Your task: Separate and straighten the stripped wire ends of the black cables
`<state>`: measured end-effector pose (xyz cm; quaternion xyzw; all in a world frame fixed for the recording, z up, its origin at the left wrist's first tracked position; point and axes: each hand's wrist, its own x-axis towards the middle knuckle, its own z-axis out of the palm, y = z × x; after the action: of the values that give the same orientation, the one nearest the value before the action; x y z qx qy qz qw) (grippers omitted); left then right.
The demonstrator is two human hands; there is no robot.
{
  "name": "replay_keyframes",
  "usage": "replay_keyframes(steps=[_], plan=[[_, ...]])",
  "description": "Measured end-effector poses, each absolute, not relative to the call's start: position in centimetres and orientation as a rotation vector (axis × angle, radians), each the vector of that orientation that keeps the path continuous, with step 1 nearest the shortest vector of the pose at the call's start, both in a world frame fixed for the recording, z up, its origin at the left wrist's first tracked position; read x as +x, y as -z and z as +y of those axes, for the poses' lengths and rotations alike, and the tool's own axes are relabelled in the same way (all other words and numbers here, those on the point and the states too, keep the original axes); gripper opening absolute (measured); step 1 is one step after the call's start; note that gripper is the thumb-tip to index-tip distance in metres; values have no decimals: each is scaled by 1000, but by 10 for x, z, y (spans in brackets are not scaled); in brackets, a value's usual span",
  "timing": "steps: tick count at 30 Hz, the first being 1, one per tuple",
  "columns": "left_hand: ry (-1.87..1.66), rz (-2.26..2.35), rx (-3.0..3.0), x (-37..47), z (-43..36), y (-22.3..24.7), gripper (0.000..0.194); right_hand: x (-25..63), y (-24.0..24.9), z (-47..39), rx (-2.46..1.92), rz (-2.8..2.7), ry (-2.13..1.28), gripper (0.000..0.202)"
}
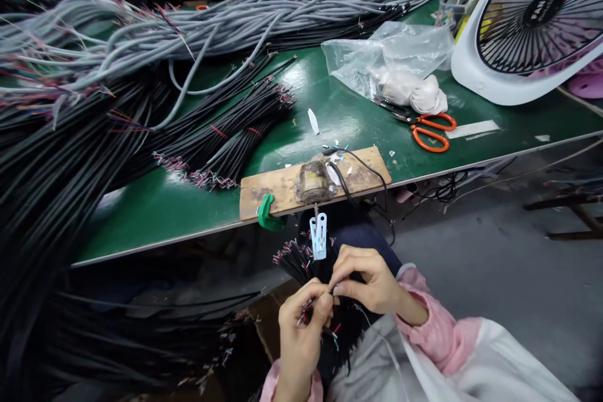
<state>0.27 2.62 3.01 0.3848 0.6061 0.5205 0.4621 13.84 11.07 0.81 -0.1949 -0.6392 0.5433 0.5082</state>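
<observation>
Both hands work below the near edge of the green table (155, 213), at about 6 o'clock in the view. The left hand (301, 333) is closed around a bundle of black cables (301, 264), thumb pressed over the thin coloured wire ends that fan out of the stripped sheaths. The right hand (370, 279) sits just beside it at 3 o'clock, thumb and forefinger pinched together on a single wire end; which strand it is cannot be told. The bundle is short, dark and matt, its tips showing red, white and bluish cores, and it rises toward 12 o'clock to a pale blue clip (319, 235) hanging from a wooden board (277, 191). That board lies on the table edge, held by a green clamp (266, 212), and carries a worn brownish block (313, 181). At 1 o'clock of the board lie orange-handled scissors (431, 132), a clear plastic bag (391, 56) beyond them, and a white fan (532, 25) at 2 o'clock. Heaps of grey cables (235, 25) and further black cable lengths (226, 132) fill the table from 9 to 12 o'clock
</observation>
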Motion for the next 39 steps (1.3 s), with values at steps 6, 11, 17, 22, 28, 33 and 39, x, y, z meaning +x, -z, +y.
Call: replay_keyframes(steps=[6,11,17,22,28,33,39], plan=[[-1342,1421,788,10,24,-29,39,129,-3,97,-616,-1456,-1261,30],[-1418,1415,707,15,22,-25,42,124,-3,87,-657,-1455,-1240,24],[-1443,1368,649,15,22,-20,43,123,-8,86,-656,-1431,-1307,25],[-1455,1332,686,13,22,-17,49,125,-7,88,-680,-1438,-1275,23],[-1445,1352,685,12,21,-21,45,129,-7,91,-686,-1423,-1301,14],[-1370,1474,782,12,17,-31,42,131,-15,90,-695,-1498,-1314,22],[-1224,1516,1077,4,12,-40,36,130,-18,90,-725,-1543,-1413,26]])
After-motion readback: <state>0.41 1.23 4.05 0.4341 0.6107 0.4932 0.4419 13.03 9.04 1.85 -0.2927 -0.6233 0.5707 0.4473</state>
